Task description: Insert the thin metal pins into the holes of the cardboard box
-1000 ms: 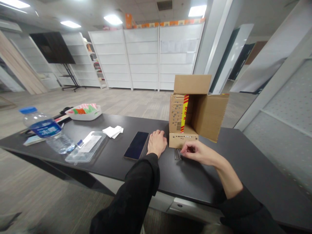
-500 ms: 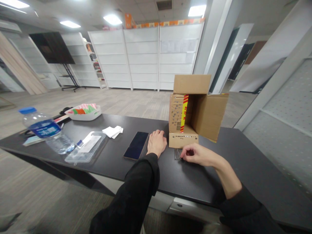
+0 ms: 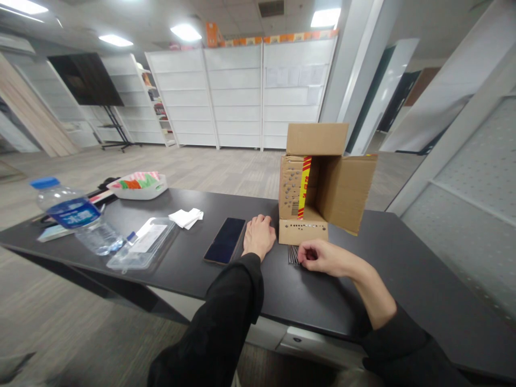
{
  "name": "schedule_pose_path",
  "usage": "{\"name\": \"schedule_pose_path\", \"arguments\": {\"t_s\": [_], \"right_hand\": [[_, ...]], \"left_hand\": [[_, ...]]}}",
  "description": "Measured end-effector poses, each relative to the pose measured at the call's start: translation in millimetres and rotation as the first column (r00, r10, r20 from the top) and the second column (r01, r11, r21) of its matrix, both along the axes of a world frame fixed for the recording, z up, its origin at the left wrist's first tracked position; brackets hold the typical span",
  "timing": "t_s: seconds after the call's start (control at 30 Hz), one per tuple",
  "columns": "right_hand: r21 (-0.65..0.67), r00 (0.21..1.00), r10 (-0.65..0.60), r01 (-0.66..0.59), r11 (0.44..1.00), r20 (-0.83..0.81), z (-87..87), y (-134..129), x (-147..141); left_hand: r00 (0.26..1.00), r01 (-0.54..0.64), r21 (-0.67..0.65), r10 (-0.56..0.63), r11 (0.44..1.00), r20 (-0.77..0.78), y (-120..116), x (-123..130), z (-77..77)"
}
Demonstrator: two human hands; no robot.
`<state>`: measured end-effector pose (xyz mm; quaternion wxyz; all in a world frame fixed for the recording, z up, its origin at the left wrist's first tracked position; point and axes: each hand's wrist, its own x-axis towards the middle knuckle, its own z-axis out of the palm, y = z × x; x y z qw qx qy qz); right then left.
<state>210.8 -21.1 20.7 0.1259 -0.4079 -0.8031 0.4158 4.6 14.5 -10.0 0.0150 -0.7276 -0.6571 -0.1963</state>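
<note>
My left hand [image 3: 259, 236] rests palm down on the dark table, its fingers lying on the surface. It is just right of a black smartphone [image 3: 224, 240]. In front of the cardboard box [image 3: 303, 232], a row of thin metal nails [image 3: 292, 255] lies side by side. My right hand [image 3: 320, 256] is at the right end of that row, thumb and fingertips pinched together. Whatever is between those fingertips is hidden. The box stands with its flaps spread and its opening towards me. Small round metal heads and holes dot its left panel and front flap.
On the left are a water bottle [image 3: 78, 215] with a blue cap, a clear plastic case [image 3: 143, 244], folded white tissue [image 3: 186, 217] and a white tray [image 3: 139, 190] with colourful packets. The table's front edge [image 3: 278, 312] runs below my forearms, above a drawer.
My right hand has shifted very slightly, its wrist and forearm moving a little left and its knuckles a little lower. My left hand has stayed in place.
</note>
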Motion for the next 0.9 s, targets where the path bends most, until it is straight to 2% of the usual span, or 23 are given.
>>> {"name": "schedule_pose_path", "arguments": {"t_s": [0.9], "right_hand": [[0.004,0.995,0.0,0.0,1.0,0.1,-0.7,-0.2,-2.7]], "left_hand": [[1.0,0.004,-0.002,-0.004,1.0,-0.006,-0.1,-0.4,0.7]]}}
